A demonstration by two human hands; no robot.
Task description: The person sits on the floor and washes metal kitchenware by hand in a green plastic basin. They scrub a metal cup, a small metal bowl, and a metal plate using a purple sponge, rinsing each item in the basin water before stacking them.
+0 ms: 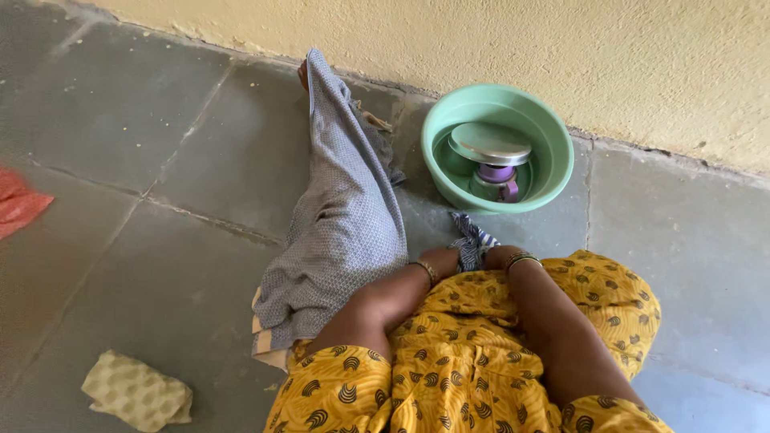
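Both hands meet just in front of the green basin [552,156], low over the grey stone floor [160,281]. The left hand [441,261] and the right hand [499,256] are closed together on a small striped cloth [472,239], blue and white, which sticks up bunched between them. Only the backs of the hands and the wrists show; the fingers are hidden under the cloth and the knees. Each wrist wears a bangle.

The basin stands on the floor, close against the yellow wall [561,48], just beyond the striped cloth but apart from it. Inside it a round steel lid [489,144] lies tilted on top of a purple cup [499,175], with more steel ware half hidden underneath.

Left of the basin a leg in grey trousers [345,216] stretches toward the wall, the foot near the wall's base. The left forearm lies beside this leg. The lap nearer the camera than the basin is covered by a yellow dress [465,361] with a dark printed pattern.

Far to the left of the basin, at the frame's edge, lies a red cloth [20,204]. Well to the lower left of the basin a folded pale green cloth [136,393] lies on the floor.
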